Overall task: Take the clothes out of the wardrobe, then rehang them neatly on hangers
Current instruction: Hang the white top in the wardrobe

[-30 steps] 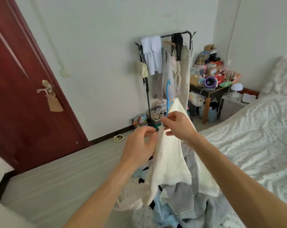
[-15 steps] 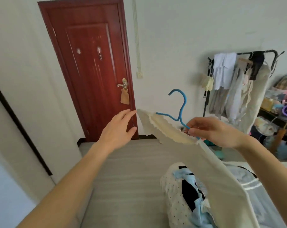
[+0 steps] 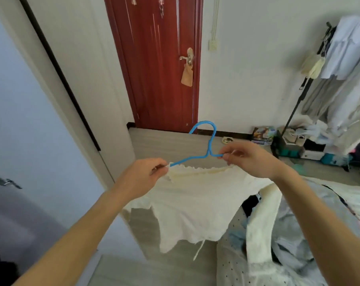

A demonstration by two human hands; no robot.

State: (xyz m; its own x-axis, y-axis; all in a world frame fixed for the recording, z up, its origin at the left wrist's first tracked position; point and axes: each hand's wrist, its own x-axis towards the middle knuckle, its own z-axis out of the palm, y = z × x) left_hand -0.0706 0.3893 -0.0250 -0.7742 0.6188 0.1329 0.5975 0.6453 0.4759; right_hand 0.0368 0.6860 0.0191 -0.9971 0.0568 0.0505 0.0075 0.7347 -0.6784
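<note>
A cream top with a frilled neckline hangs spread out in front of me on a blue wire hanger, whose hook points up. My left hand pinches the left shoulder of the top at the hanger's left end. My right hand pinches the right shoulder together with the hanger's right arm. The hanger's ends are hidden inside the cloth. More clothes lie heaped on the bed at the lower right.
A white wardrobe side fills the left. A red door stands ahead. A clothes rack with hanging garments and shoe boxes beneath is at the right. Grey floor lies between.
My view has swung left from the rack toward the door and wardrobe. My left hand, open half a second ago, now pinches the top's left shoulder, and the top hangs spread across the hanger.
</note>
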